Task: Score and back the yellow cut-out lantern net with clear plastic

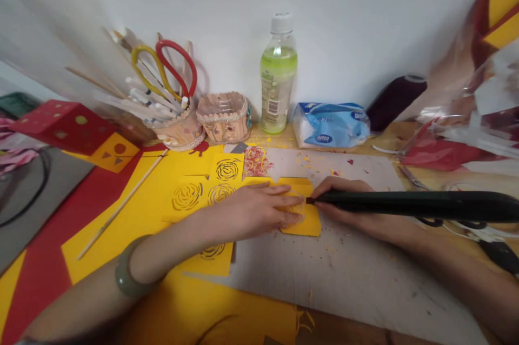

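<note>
My left hand (259, 210) lies flat with its fingers spread on a piece of yellow card (306, 226), pressing it down. A pale rounded outline shows under and around my fingertips; whether it is drawn or a clear piece I cannot tell. My right hand (344, 204) is closed around a craft knife with a long black handle (413, 206). Its dark tip meets the card's right part, just beside my left fingertips. To the left, the yellow card sheet (188, 226) carries several cut-out swirl patterns, partly covered by my left forearm.
A grey board (344, 274) with paper scraps (257, 161) lies underneath. Behind stand a cup of brushes and scissors (178, 128), a small basket (225, 118), a drink bottle (279, 80) and a tissue pack (332, 124). A red-yellow box (65, 126) and thin stick (121, 204) are left.
</note>
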Available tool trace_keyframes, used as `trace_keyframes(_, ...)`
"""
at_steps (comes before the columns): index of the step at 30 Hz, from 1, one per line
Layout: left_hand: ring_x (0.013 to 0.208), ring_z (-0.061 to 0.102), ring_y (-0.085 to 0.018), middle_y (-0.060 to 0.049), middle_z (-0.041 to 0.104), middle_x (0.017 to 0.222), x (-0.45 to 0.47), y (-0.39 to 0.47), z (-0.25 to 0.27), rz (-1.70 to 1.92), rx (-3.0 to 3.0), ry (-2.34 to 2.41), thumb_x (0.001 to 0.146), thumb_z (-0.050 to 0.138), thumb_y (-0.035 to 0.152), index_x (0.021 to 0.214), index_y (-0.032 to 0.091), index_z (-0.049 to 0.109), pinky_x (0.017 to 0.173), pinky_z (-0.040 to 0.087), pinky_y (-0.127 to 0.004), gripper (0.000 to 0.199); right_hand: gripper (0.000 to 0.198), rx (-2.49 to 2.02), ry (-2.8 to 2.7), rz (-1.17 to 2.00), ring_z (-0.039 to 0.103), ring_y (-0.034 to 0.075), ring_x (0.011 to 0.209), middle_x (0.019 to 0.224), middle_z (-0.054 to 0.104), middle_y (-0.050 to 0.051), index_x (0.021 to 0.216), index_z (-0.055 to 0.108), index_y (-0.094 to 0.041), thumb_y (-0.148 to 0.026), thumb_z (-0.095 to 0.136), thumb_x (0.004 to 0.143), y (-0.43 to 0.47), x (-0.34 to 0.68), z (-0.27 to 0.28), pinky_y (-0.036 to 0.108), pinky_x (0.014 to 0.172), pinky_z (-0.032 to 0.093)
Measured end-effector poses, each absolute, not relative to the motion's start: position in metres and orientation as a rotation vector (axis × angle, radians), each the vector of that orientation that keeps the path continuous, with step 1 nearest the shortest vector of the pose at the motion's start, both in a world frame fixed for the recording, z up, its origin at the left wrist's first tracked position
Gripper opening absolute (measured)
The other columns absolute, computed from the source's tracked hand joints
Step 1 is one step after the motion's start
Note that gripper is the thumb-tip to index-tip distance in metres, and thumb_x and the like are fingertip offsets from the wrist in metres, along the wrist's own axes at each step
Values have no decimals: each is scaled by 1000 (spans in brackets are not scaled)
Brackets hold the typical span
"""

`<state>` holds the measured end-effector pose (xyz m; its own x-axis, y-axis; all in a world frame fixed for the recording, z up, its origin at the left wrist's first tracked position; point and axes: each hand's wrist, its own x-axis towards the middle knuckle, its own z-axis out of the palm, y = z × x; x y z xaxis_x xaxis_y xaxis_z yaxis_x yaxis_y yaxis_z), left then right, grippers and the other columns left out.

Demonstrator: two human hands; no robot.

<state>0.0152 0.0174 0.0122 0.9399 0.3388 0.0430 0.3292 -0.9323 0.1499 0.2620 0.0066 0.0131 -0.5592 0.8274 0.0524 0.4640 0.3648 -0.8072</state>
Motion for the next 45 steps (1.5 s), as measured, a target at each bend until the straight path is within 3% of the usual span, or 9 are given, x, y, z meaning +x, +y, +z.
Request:
trace_keyframes(7, 128, 43, -24, 1, 50, 136, 15, 14, 9, 146, 2993, 545, 92, 48, 21, 118, 28, 57, 98, 41, -42, 28, 12, -1070, -2212, 1098, 59, 14, 78, 86, 65, 2, 90, 60, -21, -31, 55, 85, 12, 263, 10, 26, 71, 47)
trace_keyframes(16, 129, 42, -23, -6, 48, 138, 16, 11, 9, 126, 2985, 504, 92, 46, 17, 122, 22, 54, 101, 42, -39, 32, 12, -1034, -2215, 1042, 56, 12, 66, 75, 62, 1, 83, 58, -18, -29, 51, 85, 10, 259, 11, 23, 60, 44)
trace_keyframes(26, 127, 44, -27, -4, 48, 138, 18, 9, 8, 106, 3000, 556, 91, 48, 20, 122, 25, 54, 94, 48, -38, 32, 10, -1088, -2168, 1033, 58, 15, 78, 84, 63, 1, 88, 57, -21, -30, 52, 86, 6, 258, 10, 26, 71, 46)
trace_keyframes(31, 120, 51, -29, -12, 52, 133, 30, -7, 10, 56, 3043, 712, 87, 52, 14, 120, 18, 55, 85, 53, -37, 34, 11, -1097, -2117, 1065, 58, 16, 79, 85, 63, 1, 89, 58, -22, -31, 52, 86, 3, 254, 13, 27, 73, 46)
trace_keyframes(36, 101, 64, -19, -8, 63, 120, 32, -3, 15, 87, 3041, 773, 86, 50, 11, 117, 13, 57, 79, 55, -27, 31, 11, -1103, -2150, 1042, 57, 16, 76, 83, 63, 1, 91, 57, -22, -29, 51, 85, 2, 256, 12, 27, 68, 46)
trace_keyframes(38, 98, 65, -16, -6, 65, 116, 29, 7, 13, 187, 3052, 760, 87, 47, 10, 113, 15, 60, 82, 54, -27, 29, 10, -1113, -2158, 1004, 56, 14, 70, 78, 63, 1, 88, 58, -21, -28, 52, 83, 1, 255, 9, 25, 62, 44)
trace_keyframes(41, 112, 58, -17, -6, 63, 119, 28, 20, 7, 325, 3134, 602, 89, 44, 10, 115, 14, 59, 95, 48, -31, 30, 8, -1137, -2140, 916, 57, 12, 63, 72, 63, 0, 83, 58, -19, -23, 53, 79, 1, 253, 5, 23, 59, 44)
trace_keyframes(45, 116, 55, -16, -7, 59, 125, 28, 23, -1, 369, 3192, 465, 92, 39, 12, 121, 8, 55, 95, 48, -28, 33, 8, -1089, -2177, 881, 56, 10, 57, 68, 63, -1, 82, 58, -18, -20, 54, 75, 2, 255, 1, 21, 55, 43)
